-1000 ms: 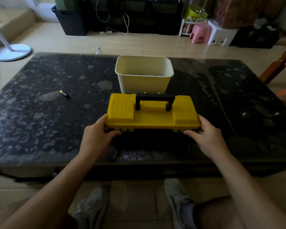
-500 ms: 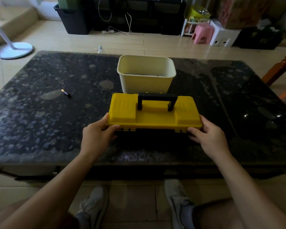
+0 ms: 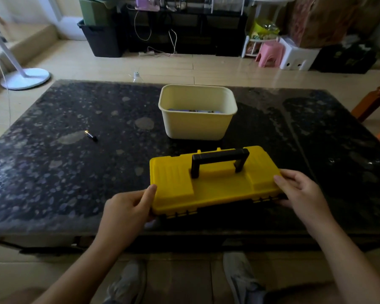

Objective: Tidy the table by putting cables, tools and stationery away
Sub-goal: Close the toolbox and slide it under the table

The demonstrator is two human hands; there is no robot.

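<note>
Toolbox (image 3: pixel 213 187), yellow with a black handle (image 3: pixel 220 156), is at the near side of the dark stone table (image 3: pixel 53 172), lid down. On my feed it lies skewed, its right end further from me than its left. I cannot tell whether its base rests on the stone or is raised a little.

The left hand (image 3: pixel 127 207) grasps the box's left end, thumb up against the lid's corner, fingers curled round the front edge below. The right hand (image 3: pixel 301 189) grasps the right end, thumb laid on the lid's edge.

Beyond the toolbox, near but apart from it, a cream tub (image 3: pixel 198 128) stands upright; small dark and bluish things lie in its bottom, too small for me to name. A battery (image 3: pixel 90 135) lies alone on the stone, well to the left of the tub.
</note>
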